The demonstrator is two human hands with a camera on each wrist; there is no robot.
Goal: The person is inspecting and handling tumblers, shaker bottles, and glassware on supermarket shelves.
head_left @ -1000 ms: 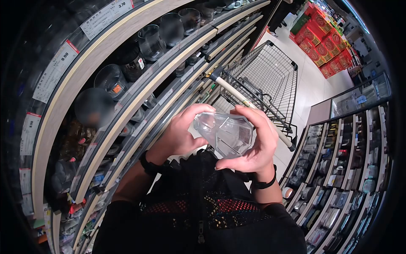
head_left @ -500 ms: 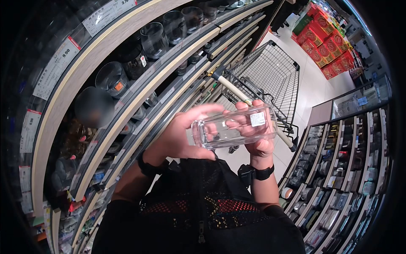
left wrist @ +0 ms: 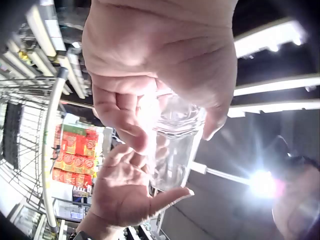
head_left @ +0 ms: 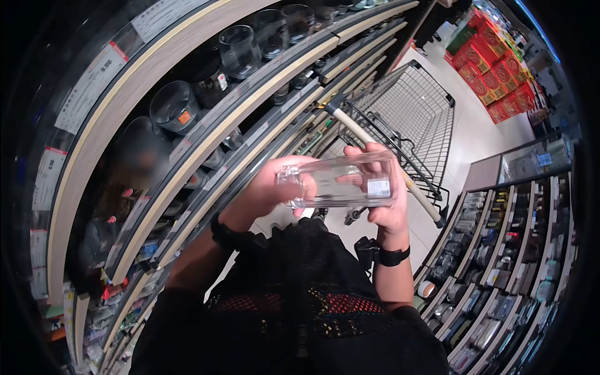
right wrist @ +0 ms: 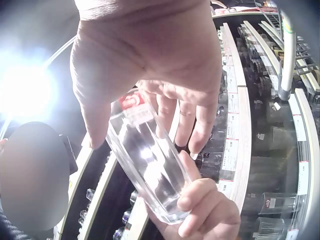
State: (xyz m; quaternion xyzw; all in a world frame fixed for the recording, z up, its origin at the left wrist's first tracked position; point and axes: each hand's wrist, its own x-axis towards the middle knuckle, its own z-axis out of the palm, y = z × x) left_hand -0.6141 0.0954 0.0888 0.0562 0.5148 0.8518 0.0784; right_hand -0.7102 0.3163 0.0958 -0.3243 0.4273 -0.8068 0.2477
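Note:
A clear, square-sided container lies sideways between my hands in front of my chest. My left hand grips its left end, where the left wrist view shows a round, ridged neck. My right hand holds the other end, fingers behind it and thumb along the lower side. A white label sits near that end. In the right wrist view, a red and white sticker shows under the right palm, and the left hand's fingers curl round the far end.
Shelves with glass tumblers and price tags run along the left. Ahead stands a wire shopping cart, its handle just beyond my hands. More stocked shelves are at the right. Red boxes are stacked farther off.
The container has turned from end-on to lengthwise across my view. My left hand, spread off its left end half a second ago, now grips that end. The right hand keeps its hold.

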